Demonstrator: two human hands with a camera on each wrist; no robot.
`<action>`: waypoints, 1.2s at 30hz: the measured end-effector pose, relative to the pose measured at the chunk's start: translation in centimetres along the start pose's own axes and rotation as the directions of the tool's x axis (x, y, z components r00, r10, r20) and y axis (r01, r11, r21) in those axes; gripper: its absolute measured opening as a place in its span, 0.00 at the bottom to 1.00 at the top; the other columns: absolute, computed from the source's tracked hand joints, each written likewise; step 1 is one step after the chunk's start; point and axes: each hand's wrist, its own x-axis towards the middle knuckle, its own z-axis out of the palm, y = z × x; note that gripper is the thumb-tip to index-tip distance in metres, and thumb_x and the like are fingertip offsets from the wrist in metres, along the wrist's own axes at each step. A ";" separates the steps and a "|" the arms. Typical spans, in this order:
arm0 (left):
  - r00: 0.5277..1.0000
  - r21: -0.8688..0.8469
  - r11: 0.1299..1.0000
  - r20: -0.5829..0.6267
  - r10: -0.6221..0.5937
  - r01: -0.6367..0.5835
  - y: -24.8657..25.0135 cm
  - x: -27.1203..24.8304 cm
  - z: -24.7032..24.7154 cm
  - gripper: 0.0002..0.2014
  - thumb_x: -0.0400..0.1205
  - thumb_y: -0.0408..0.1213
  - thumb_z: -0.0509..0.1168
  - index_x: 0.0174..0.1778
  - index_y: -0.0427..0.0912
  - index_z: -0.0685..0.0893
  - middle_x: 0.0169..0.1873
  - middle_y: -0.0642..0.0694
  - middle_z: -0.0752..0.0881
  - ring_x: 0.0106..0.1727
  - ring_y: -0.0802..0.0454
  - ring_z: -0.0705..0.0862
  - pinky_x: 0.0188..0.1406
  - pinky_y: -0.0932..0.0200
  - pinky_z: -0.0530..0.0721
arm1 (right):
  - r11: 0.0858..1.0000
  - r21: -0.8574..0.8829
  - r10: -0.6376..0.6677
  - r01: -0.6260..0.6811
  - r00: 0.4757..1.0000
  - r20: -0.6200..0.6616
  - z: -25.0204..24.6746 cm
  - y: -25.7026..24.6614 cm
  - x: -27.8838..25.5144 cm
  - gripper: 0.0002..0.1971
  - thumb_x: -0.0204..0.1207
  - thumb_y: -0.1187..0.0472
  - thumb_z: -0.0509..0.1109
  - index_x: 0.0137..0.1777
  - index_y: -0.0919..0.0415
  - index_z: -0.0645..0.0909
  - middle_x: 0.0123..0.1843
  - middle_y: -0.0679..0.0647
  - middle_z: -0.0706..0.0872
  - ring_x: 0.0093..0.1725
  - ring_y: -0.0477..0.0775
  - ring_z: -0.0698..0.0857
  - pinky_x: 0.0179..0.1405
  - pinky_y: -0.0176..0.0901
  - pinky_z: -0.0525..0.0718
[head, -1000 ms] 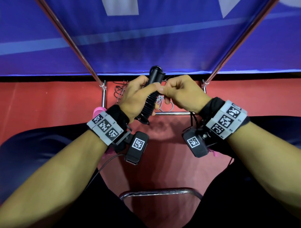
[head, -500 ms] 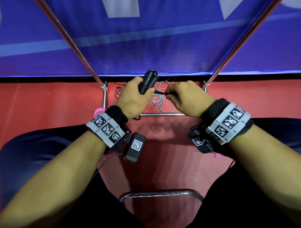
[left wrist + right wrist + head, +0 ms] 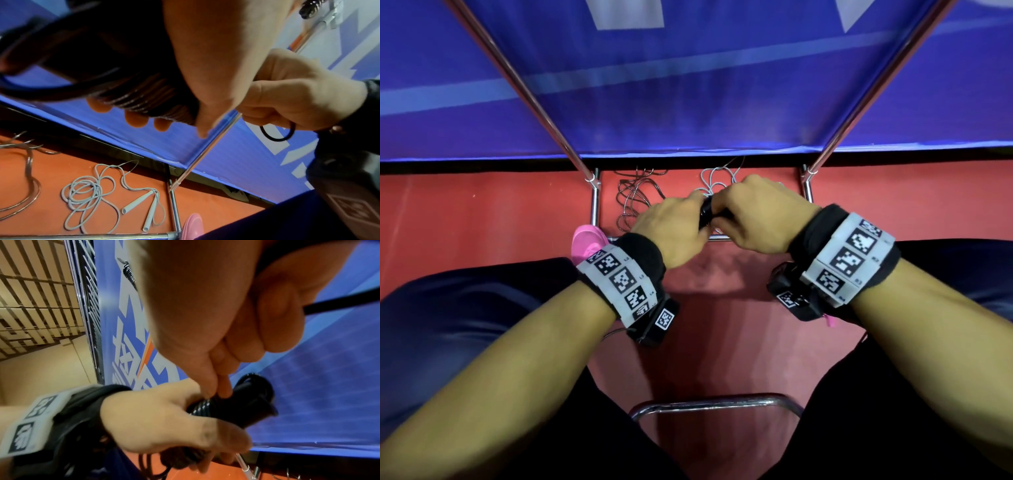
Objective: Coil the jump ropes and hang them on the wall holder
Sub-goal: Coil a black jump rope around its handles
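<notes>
My left hand (image 3: pixel 674 226) grips the black jump rope's ribbed handles (image 3: pixel 144 100), with black cord wound round them. My right hand (image 3: pixel 753 216) sits close against it, and only a bit of the black handle (image 3: pixel 705 214) shows between them. In the right wrist view my right fingertips (image 3: pixel 224 386) pinch the cord at the handles (image 3: pixel 246 402). A loop of black cord (image 3: pixel 277 136) hangs from my right fist. A grey jump rope (image 3: pixel 92 194) lies loose on the red floor, and a clear rope (image 3: pixel 30 178) lies to its left.
A chrome frame (image 3: pixel 595 205) stands on the red floor under a blue banner (image 3: pixel 688 85). A pink item (image 3: pixel 587 243) lies by my left wrist. A chrome chair rail (image 3: pixel 715 404) is between my legs. A dark ribbed item (image 3: pixel 128 274) hangs high on the banner.
The black handles, held upright before, have come down and now hide between my hands. My right hand has closed in against my left over the handles.
</notes>
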 end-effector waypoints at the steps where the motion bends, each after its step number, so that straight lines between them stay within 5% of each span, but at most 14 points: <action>1: 0.999 0.020 1.000 0.022 0.023 -0.023 0.4 -0.2 0.1 0.15 0.84 0.53 0.63 0.58 0.47 0.75 0.50 0.37 0.86 0.50 0.31 0.84 0.44 0.48 0.77 | 0.999 0.031 -0.014 0.014 1.000 -0.007 -0.3 0.2 0.0 0.08 0.76 0.54 0.67 0.48 0.54 0.86 0.39 0.58 0.89 0.41 0.68 0.85 0.38 0.53 0.83; 3: 0.995 0.036 0.996 0.055 0.083 -0.085 1.1 -0.8 -0.1 0.20 0.84 0.62 0.59 0.56 0.48 0.80 0.40 0.43 0.82 0.43 0.36 0.81 0.42 0.51 0.76 | 0.989 0.144 0.019 -0.014 0.999 -0.035 -0.9 0.6 -0.2 0.06 0.73 0.53 0.75 0.40 0.54 0.87 0.34 0.50 0.88 0.37 0.58 0.85 0.38 0.48 0.82; 6: 0.983 -0.087 0.982 0.064 0.174 -0.168 1.4 -1.3 -0.3 0.22 0.87 0.61 0.53 0.48 0.47 0.83 0.27 0.49 0.75 0.34 0.42 0.79 0.37 0.53 0.72 | 0.915 0.386 0.160 -0.118 0.984 -0.078 -2.0 1.2 -0.5 0.13 0.62 0.55 0.88 0.30 0.55 0.84 0.26 0.43 0.85 0.27 0.41 0.80 0.32 0.34 0.76; 9: 0.968 -0.268 0.933 0.005 0.253 -0.242 1.1 -1.5 -0.9 0.25 0.90 0.57 0.54 0.38 0.41 0.81 0.23 0.47 0.77 0.27 0.48 0.77 0.31 0.51 0.71 | 0.749 0.647 0.265 -0.145 0.960 -0.092 -2.3 1.9 -0.7 0.18 0.60 0.59 0.89 0.30 0.68 0.83 0.23 0.50 0.83 0.24 0.40 0.74 0.28 0.28 0.73; 11: 0.963 -0.463 0.851 -0.028 0.267 -0.249 1.1 -1.7 -1.4 0.28 0.88 0.58 0.56 0.37 0.38 0.84 0.25 0.43 0.85 0.26 0.49 0.83 0.28 0.53 0.79 | 0.597 0.794 0.310 -0.117 0.946 -0.094 -2.1 2.0 -0.5 0.18 0.64 0.58 0.87 0.31 0.70 0.83 0.24 0.54 0.84 0.25 0.46 0.75 0.25 0.36 0.72; 13: 0.969 -0.721 0.662 -0.053 0.242 -0.205 1.7 -1.8 -2.2 0.26 0.86 0.58 0.57 0.39 0.39 0.87 0.28 0.42 0.88 0.25 0.49 0.85 0.25 0.57 0.80 | 0.449 0.889 0.350 -0.092 0.933 -0.080 -1.7 2.1 0.1 0.18 0.67 0.56 0.82 0.33 0.72 0.82 0.27 0.63 0.84 0.27 0.54 0.77 0.24 0.37 0.73; 15: 0.983 -0.935 0.331 -0.072 0.171 -0.126 2.1 -1.7 -3.0 0.21 0.85 0.52 0.58 0.39 0.42 0.89 0.29 0.42 0.89 0.23 0.45 0.85 0.23 0.53 0.83 | 0.348 0.935 0.349 -0.066 0.935 -0.064 -1.7 1.6 0.5 0.15 0.76 0.62 0.74 0.34 0.73 0.78 0.24 0.63 0.80 0.24 0.56 0.76 0.20 0.38 0.70; 17: 0.995 -0.995 0.086 -0.047 0.089 -0.054 2.0 -1.2 -3.7 0.22 0.87 0.51 0.57 0.43 0.37 0.89 0.31 0.40 0.89 0.22 0.43 0.85 0.24 0.49 0.86 | 0.330 0.943 0.313 -0.051 0.948 -0.058 -1.8 1.1 1.0 0.14 0.82 0.65 0.69 0.34 0.67 0.77 0.24 0.62 0.80 0.21 0.56 0.73 0.18 0.44 0.67; 18: 0.999 -0.999 0.043 -0.028 0.042 -0.030 1.9 -1.0 -3.9 0.24 0.89 0.51 0.57 0.44 0.35 0.88 0.32 0.40 0.88 0.23 0.44 0.85 0.25 0.49 0.87 | 0.353 0.934 0.304 -0.053 0.951 -0.061 -1.8 0.9 1.1 0.13 0.84 0.65 0.67 0.35 0.65 0.78 0.26 0.59 0.81 0.20 0.55 0.73 0.17 0.43 0.68; 22: 0.995 -0.988 0.156 -0.011 -0.096 0.004 1.1 -0.4 -3.6 0.20 0.87 0.49 0.64 0.43 0.34 0.86 0.30 0.42 0.87 0.23 0.46 0.84 0.28 0.48 0.88 | 0.529 0.838 0.328 -0.131 0.943 -0.060 -1.8 0.8 1.2 0.16 0.86 0.68 0.63 0.35 0.60 0.77 0.23 0.43 0.78 0.15 0.44 0.69 0.15 0.34 0.66; 26: 0.988 -0.957 0.290 -0.035 -0.151 0.011 0.5 -0.1 -2.7 0.11 0.87 0.45 0.68 0.51 0.40 0.86 0.34 0.40 0.89 0.25 0.44 0.85 0.32 0.44 0.89 | 0.712 0.679 0.322 -0.180 0.943 -0.088 -1.8 0.7 1.0 0.14 0.85 0.67 0.66 0.35 0.59 0.78 0.27 0.49 0.79 0.18 0.38 0.74 0.22 0.25 0.69; 29: 0.990 -0.931 0.363 -0.078 -0.118 -0.030 0.3 0.0 -2.7 0.10 0.86 0.45 0.70 0.62 0.51 0.82 0.36 0.39 0.89 0.27 0.38 0.86 0.29 0.42 0.88 | 0.764 0.605 0.337 -0.225 0.939 -0.076 -1.6 1.1 0.9 0.14 0.84 0.64 0.66 0.36 0.54 0.78 0.30 0.46 0.80 0.25 0.37 0.75 0.31 0.30 0.73; 33: 0.992 -0.929 0.367 -0.092 -0.091 -0.053 0.9 0.1 -2.6 0.05 0.87 0.41 0.68 0.57 0.46 0.84 0.35 0.38 0.87 0.26 0.40 0.85 0.28 0.45 0.87 | 0.753 0.585 0.367 -0.301 0.930 0.006 -1.6 1.0 0.7 0.09 0.83 0.59 0.66 0.40 0.53 0.79 0.34 0.44 0.82 0.34 0.42 0.77 0.41 0.41 0.75; 36: 0.989 -0.955 0.292 -0.081 -0.128 -0.040 1.1 0.3 -2.4 0.07 0.88 0.38 0.65 0.55 0.37 0.82 0.36 0.40 0.88 0.25 0.41 0.84 0.27 0.50 0.85 | 0.791 0.534 0.360 -0.298 0.933 -0.012 -1.0 0.0 0.3 0.09 0.77 0.50 0.72 0.46 0.54 0.80 0.36 0.43 0.83 0.36 0.44 0.79 0.39 0.41 0.75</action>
